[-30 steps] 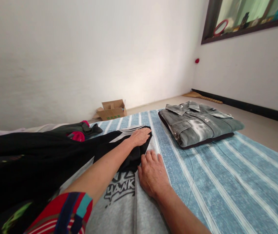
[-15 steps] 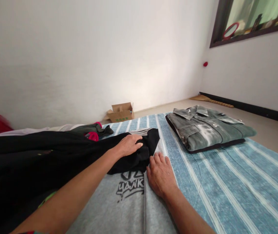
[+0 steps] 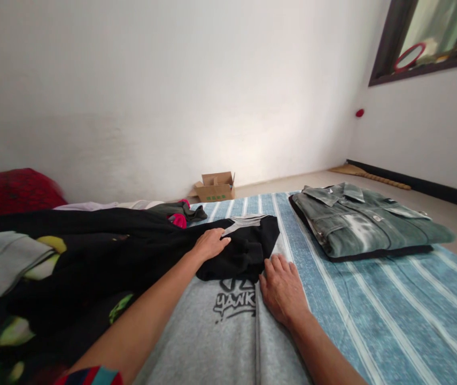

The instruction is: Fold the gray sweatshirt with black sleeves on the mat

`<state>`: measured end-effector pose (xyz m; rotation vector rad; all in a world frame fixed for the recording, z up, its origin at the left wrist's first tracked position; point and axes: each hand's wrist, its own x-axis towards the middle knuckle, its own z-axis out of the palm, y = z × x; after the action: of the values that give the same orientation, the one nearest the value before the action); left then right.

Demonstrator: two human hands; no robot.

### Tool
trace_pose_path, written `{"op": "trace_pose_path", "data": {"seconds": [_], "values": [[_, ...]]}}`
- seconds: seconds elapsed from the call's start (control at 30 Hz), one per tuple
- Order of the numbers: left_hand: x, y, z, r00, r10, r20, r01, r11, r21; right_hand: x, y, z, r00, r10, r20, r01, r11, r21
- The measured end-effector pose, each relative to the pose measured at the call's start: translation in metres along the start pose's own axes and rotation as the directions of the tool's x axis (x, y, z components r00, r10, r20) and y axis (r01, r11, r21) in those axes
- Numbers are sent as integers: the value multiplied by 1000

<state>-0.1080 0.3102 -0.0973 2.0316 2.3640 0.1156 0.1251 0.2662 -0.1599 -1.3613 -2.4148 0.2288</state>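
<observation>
A grey sweatshirt (image 3: 196,326) with black lettering lies on the striped bed sheet, its right side folded inward. Its black sleeve (image 3: 236,262) is laid across the upper part, near the pale collar area. My left hand (image 3: 212,245) rests on the black fabric, fingers stretched out and thumb apart. Against the folded right edge, my right hand (image 3: 282,283) lies palm down with its fingers spread a little over the grey cloth. Whether either hand pinches any fabric is not visible.
A folded grey-green denim jacket (image 3: 364,222) sits on dark cloth at the right of the blue striped sheet (image 3: 396,305). Dark and pale clothes (image 3: 7,262) are heaped at left, beside a red bundle (image 3: 15,190). A cardboard box (image 3: 216,187) stands beyond the bed.
The view has swung left, so everything sits further right and more of the clothes heap shows. My left hand has moved slightly back from the sleeve's end; my right hand stays at the folded edge.
</observation>
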Motion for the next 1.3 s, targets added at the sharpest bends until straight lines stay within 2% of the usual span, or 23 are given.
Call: {"op": "trace_pose_path", "data": {"seconds": [0.17,0.4,0.53,0.7,0.83,1.0,1.13,1.2,1.3], "values": [[8,3,-1,997,-49,61,47,998,38,-1,0,-3,1000,3,8,-3,1000,-3],[17,8,-21,989,75,131,-66,995,-70,-1,0,-1,1000,4,11,-4,1000,-8],[16,5,-28,986,84,143,-60,984,-169,-1,0,0,1000,2,3,-2,1000,2],[11,-4,-15,988,18,155,14,980,-200,-1,0,-1,1000,2,-2,-2,1000,-2],[6,-6,-4,996,-33,84,42,992,-118,0,0,-2,1000,1,1,-1,1000,1],[-19,11,-10,999,-4,-50,5,1000,22,0,1,0,1000,2,-1,-2,1000,2],[-52,37,-15,970,187,-155,-176,981,80,0,1,1,1000,1,-6,-1,1000,-1],[-68,50,-12,946,274,-175,-269,962,55,0,1,0,1000,3,-4,-3,1000,-1],[-87,67,-2,939,316,-138,-313,949,40,0,1,0,1000,5,-1,-5,1000,3]]}}
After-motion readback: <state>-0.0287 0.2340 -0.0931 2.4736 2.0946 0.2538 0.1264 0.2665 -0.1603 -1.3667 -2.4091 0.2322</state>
